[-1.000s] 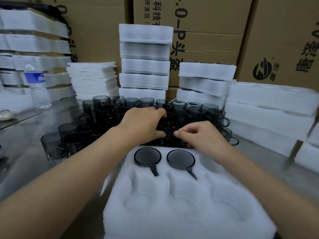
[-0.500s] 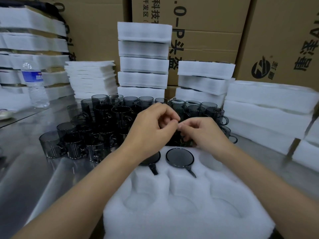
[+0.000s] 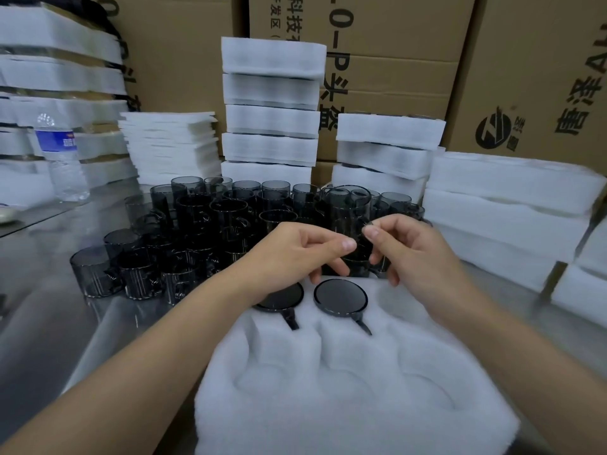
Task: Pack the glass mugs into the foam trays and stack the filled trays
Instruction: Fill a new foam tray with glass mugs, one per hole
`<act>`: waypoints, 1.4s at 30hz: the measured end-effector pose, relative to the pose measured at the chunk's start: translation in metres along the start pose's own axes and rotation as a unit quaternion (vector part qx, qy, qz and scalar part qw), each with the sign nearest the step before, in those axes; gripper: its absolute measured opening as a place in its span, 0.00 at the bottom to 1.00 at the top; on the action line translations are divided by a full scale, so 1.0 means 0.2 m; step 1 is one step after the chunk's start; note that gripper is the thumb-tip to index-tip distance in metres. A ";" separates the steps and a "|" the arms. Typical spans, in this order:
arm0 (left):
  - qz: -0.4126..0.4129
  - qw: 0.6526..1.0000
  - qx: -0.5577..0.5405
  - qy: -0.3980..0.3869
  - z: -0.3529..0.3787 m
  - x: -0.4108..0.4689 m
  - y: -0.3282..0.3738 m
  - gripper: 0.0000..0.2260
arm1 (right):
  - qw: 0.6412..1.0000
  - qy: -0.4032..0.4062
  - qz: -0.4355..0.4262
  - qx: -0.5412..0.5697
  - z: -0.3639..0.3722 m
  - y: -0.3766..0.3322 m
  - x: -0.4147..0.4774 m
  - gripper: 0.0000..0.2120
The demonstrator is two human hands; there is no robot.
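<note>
- foam tray point(image 3: 328, 405) sits front centre on the steel table point(image 3: 49, 323). Its near edge is cut off by the frame bottom and its far edge is right up at the loose mugs point(image 3: 197, 231).
- two packed mugs point(image 3: 340, 297) fill the far row's left and middle pockets. They show as dark discs with handles in slots pointing toward the camera, and the left one is partly under the left hand point(image 3: 289, 254).
- The far-right pocket and the three near-row pockets are open.
- Room to move: there is bare table left of the tray, in front of the loose mugs. On the right, a narrow strip of table lies between the tray and the foam stack point(image 3: 509, 208).
- The back is walled in by filled tray stacks point(image 3: 272, 110), foam sheets point(image 3: 170, 146) and cardboard boxes point(image 3: 377, 34). A water bottle point(image 3: 62, 159) stands far left.
- held mug point(image 3: 349, 211) is upright above the tray's far edge, between both hands and just in front of the loose mugs.
- right hand point(image 3: 417, 257) pinches the mug's handle between thumb and forefinger. Its other fingers curl downward and the wrist is over the far-right pocket.
- The left hand's thumb tip is at the mug's near side with the fingers curled below. Cannot tell whether it actually clamps the glass.
- The forearms enter from the bottom corners and converge over the tray.
</note>
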State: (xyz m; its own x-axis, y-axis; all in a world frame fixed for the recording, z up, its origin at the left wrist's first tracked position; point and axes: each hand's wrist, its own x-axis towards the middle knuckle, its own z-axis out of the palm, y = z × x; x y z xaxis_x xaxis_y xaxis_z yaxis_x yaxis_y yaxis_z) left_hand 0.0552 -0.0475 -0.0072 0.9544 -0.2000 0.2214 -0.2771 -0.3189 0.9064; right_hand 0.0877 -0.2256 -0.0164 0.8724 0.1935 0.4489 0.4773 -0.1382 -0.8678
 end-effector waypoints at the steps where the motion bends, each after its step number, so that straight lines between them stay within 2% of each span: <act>1: -0.005 1.000 0.000 -0.001 0.00 0.00 0.00 0.14 | 1.000 0.008 -0.006 0.011 0.00 0.00 -0.01 0.05; 6: -0.022 0.999 -0.032 0.008 -0.02 0.01 -0.01 0.06 | 0.998 0.005 -0.035 0.050 0.00 -0.01 -0.01 0.05; 8: -0.022 0.998 -0.061 0.015 -0.03 0.01 -0.01 0.10 | 0.998 -0.016 -0.042 0.045 0.01 0.00 -0.02 0.06; 12: -0.028 0.991 -0.126 0.032 -0.04 0.01 -0.02 0.24 | 0.998 -0.039 -0.040 0.040 0.01 0.01 -0.02 0.08; 14: -0.032 0.989 -0.138 0.039 -0.04 0.01 -0.02 0.27 | 0.998 -0.048 -0.035 0.030 0.01 0.02 -0.02 0.11; 19: -0.022 0.989 -0.135 0.058 -0.04 0.01 -0.04 0.21 | 0.998 -0.063 -0.029 0.008 0.01 0.03 -0.02 0.08; 22: -0.014 0.988 -0.134 0.073 -0.05 0.02 -0.05 0.22 | 0.997 -0.071 -0.032 -0.009 0.01 0.03 -0.02 0.06; 29: -0.009 0.988 -0.132 0.076 -0.05 0.02 -0.06 0.15 | 0.993 -0.085 -0.061 -0.060 0.02 0.03 -0.03 0.09; 35: -0.008 0.989 -0.128 0.073 -0.05 0.02 -0.06 0.17 | 0.990 -0.082 -0.078 -0.090 0.01 0.04 -0.03 0.08; 42: -0.018 0.992 -0.107 0.064 -0.06 0.03 -0.08 0.07 | 0.991 -0.065 -0.072 -0.093 0.01 0.05 -0.03 0.10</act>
State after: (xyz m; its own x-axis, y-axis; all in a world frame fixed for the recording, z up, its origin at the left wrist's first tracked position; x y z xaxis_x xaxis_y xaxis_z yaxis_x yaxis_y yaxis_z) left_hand 0.0660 -0.0318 -0.0162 0.9732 -0.0682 0.2197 -0.2265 -0.1160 0.9671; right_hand 0.0860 -0.2266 -0.0280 0.7780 0.3469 0.5238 0.6181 -0.2732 -0.7371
